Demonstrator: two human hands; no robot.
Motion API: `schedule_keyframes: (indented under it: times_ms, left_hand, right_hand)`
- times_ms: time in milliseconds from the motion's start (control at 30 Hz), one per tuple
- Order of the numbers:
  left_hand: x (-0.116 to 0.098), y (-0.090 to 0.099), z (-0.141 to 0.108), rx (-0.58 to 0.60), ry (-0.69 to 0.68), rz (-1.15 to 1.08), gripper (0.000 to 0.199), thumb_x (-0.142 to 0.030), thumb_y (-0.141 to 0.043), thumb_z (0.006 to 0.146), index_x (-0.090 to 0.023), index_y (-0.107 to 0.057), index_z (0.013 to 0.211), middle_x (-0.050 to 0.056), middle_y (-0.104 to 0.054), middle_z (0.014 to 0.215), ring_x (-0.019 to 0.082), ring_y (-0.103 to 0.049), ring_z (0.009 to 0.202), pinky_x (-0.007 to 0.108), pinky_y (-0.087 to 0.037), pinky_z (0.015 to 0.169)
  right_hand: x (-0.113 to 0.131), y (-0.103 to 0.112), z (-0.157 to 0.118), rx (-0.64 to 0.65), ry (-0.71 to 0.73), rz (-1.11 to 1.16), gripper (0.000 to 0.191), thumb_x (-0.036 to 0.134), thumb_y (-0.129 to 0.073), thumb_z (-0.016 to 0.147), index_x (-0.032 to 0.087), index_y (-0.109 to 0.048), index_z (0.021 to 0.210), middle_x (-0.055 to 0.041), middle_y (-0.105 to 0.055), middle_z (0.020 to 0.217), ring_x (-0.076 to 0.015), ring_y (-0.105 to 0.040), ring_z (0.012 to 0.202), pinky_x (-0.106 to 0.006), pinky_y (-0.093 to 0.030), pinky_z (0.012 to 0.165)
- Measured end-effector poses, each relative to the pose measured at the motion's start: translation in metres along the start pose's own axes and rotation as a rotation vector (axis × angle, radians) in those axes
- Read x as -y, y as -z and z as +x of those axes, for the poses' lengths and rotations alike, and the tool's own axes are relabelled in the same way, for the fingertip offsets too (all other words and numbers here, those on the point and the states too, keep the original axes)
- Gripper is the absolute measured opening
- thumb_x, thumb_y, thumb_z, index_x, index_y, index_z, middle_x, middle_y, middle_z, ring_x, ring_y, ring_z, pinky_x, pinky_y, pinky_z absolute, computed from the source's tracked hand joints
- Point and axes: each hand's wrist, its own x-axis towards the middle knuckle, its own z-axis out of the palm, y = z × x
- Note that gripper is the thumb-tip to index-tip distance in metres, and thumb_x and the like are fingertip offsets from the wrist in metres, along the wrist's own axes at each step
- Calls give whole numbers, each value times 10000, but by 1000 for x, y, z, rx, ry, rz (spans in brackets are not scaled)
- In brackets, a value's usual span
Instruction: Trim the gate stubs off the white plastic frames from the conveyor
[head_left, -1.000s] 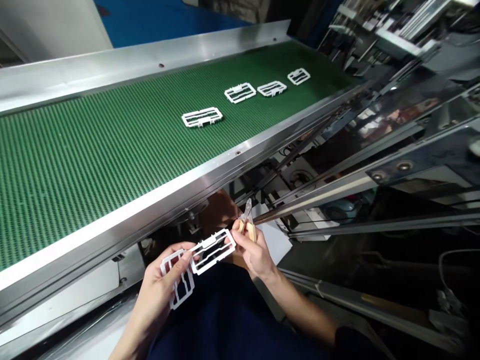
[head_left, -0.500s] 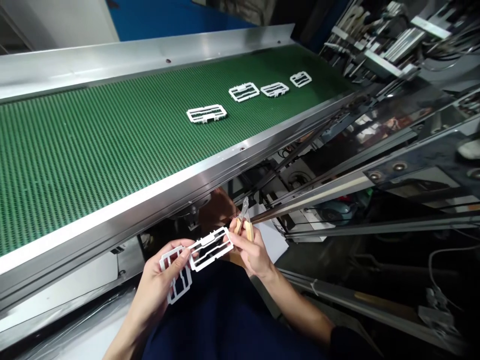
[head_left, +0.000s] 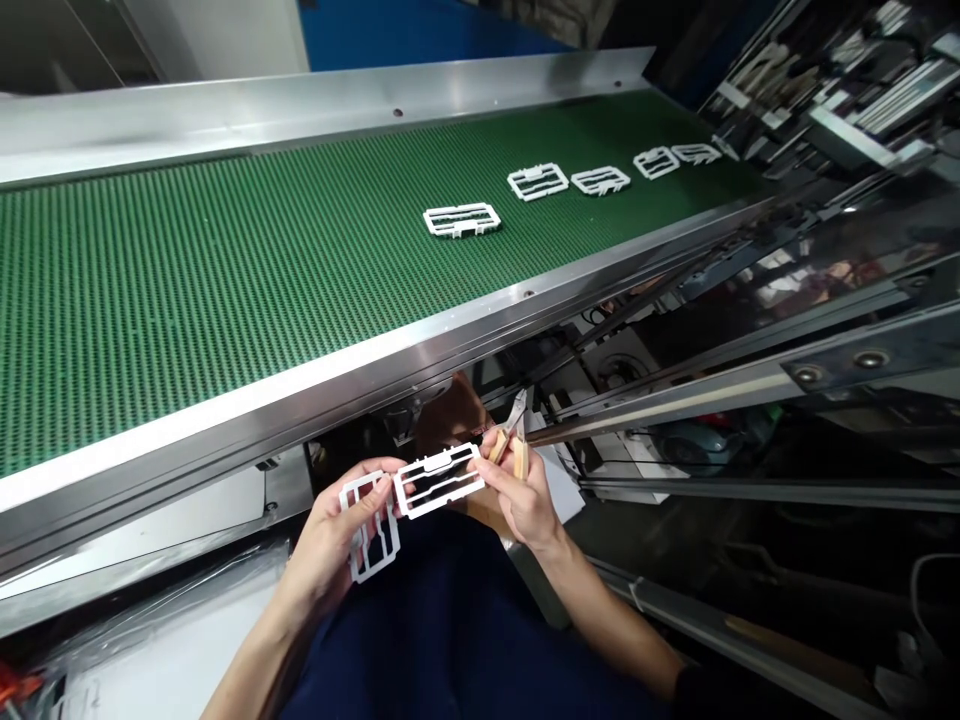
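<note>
While both hands sit low in front of the person's navy top (head_left: 450, 640), just under the near edge of the conveyor, the work is all in the hands. Left hand (head_left: 330, 545): fingers (head_left: 367, 468) clenched on an upright white plastic frame (head_left: 373, 553), the thumb lying across its upper part where it meets a second white plastic frame (head_left: 439, 481). That second frame lies roughly crosswise, its long side running left to right, and sits between the hands. Whether the two frames are joined or only overlap, I can't tell - the thumb hides the spot. Right hand (head_left: 525, 500): fingers (head_left: 504, 490) grasp wood-handled side cutters (head_left: 520, 460), with the metal tips pointing up and away, near the crosswise frame's right end but not touching it. That hand also appears to touch the frame's right end, though this is hard to confirm at this angle. Above on the green mesh conveyor belt (head_left: 225, 300) lie five white plastic frames (head_left: 461, 220), flat in a loose row, well apart from the hands. A stainless steel side rail (head_left: 262, 425) edges the belt, with steel machine rails (head_left: 825, 370) to the right and a sheet of white paper (head_left: 561, 490) below them.
</note>
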Motion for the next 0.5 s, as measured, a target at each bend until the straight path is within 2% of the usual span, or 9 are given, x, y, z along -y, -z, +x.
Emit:
schedule_keyframes:
  times_ms: [167,367,500]
  left_hand:
    - [3,0,-4,-19,-8,29,236,-300,-677,762,-176,-630,958,10,-622,752,104,-555,672,164,-431,618]
    - [6,2,-6,-68,17,108,309,-266,-771,645,-170,-643,910,10,-624,732,126,-569,686,186,-431,640]
    - [5,-1,-7,-108,39,114,345,-278,-786,612,-171,-645,907,6,-619,719,130,-570,666,181,-415,574]
  right_hand:
    - [-1,0,1,-3,16,11,174,242,-643,754,191,-556,897,9,-494,782,-129,-565,709,-278,-453,721]
    - [-3,-1,2,-14,-2,-14,188,284,-643,760,176,-555,886,-4,-540,754,-140,-567,704,-254,-435,632]
    - [-4,-2,2,-16,-14,15,205,309,-615,785,181,-544,929,-12,-575,761,-129,-555,661,-261,-430,621]
